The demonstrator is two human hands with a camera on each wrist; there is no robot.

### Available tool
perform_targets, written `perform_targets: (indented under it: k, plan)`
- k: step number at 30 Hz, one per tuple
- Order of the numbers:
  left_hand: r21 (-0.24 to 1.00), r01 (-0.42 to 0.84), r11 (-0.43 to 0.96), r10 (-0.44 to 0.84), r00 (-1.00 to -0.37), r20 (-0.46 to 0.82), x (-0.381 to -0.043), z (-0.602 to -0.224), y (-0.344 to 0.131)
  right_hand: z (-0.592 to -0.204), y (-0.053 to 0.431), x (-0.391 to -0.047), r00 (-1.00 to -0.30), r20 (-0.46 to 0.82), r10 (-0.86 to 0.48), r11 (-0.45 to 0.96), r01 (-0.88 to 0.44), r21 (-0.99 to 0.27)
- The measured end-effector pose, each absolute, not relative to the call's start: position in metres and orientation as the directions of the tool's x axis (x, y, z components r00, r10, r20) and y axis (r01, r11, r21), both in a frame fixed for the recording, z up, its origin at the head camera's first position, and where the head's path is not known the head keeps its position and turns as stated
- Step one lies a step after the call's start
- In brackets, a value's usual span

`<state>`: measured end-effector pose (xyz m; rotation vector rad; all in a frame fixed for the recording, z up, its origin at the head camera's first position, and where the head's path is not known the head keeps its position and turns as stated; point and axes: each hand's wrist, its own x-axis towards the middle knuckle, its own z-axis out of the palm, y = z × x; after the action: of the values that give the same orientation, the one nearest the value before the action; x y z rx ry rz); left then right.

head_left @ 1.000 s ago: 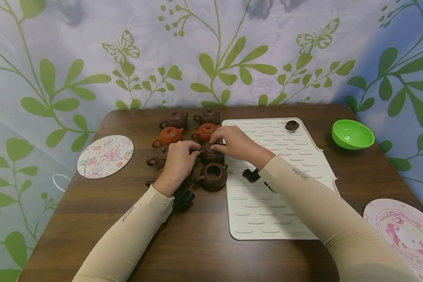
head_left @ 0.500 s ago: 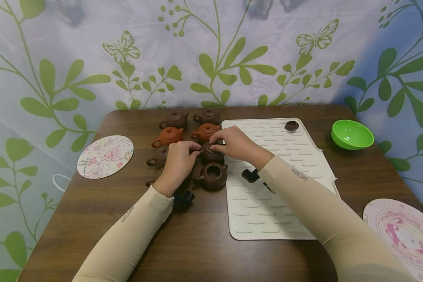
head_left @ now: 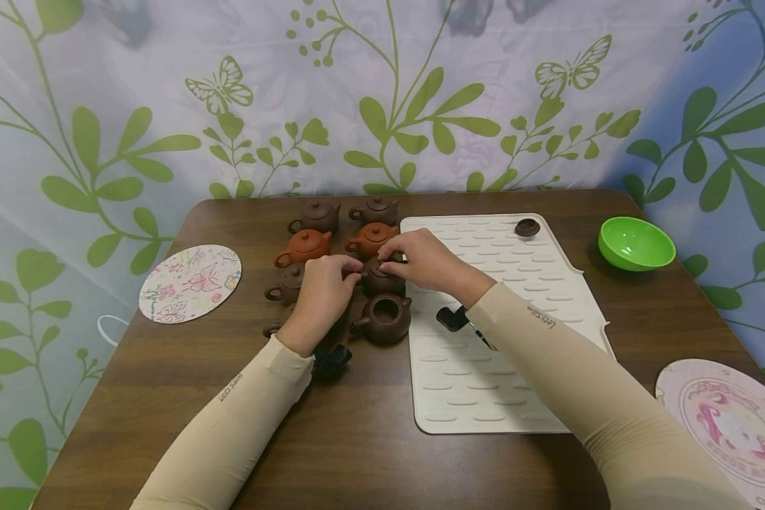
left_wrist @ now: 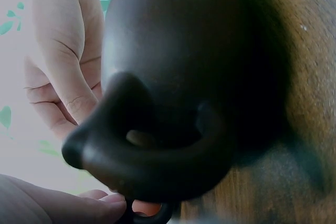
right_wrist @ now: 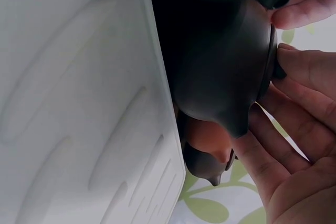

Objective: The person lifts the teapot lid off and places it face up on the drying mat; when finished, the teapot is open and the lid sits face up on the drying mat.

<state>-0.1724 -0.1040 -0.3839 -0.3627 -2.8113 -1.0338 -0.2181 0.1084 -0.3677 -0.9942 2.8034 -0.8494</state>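
Observation:
A dark brown teapot (head_left: 382,281) with its lid (right_wrist: 271,64) on stands at the left edge of the white mat. My left hand (head_left: 326,294) pinches its small ring handle (left_wrist: 155,216) between thumb and finger. From the other side, my right hand (head_left: 428,263) pinches the lid's knob (right_wrist: 279,68), one finger at the spout. Nearer me is a lidless dark brown teapot (head_left: 382,327), whose body and handle fill much of the left wrist view. A loose dark lid (head_left: 527,227) lies at the mat's far right corner.
Two orange teapots, one at the left (head_left: 304,246), and several dark ones (head_left: 319,215) stand in two columns. The ribbed white mat (head_left: 459,386) lies to their right. Beyond it are a green bowl (head_left: 637,244) and a pink round mat (head_left: 682,382); a floral round mat (head_left: 191,283) lies left.

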Motion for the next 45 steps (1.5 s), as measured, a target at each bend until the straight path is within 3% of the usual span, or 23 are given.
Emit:
perform_targets:
  k: [31, 45]
  plan:
    - [0.626, 0.268, 0.732, 0.181, -0.963, 0.201, -0.171, -0.384, -0.103, -0.364, 0.114, -0.217, -0.806, 0.150, -0.573, 0.621, -0.546, -0.562]
    - [0.636, 0.268, 0.724, 0.180, -0.963, 0.201, -0.171, -0.384, -0.104, -0.355, 0.124, -0.213, -0.845, 0.184, -0.502, 0.568, -0.482, -0.667]
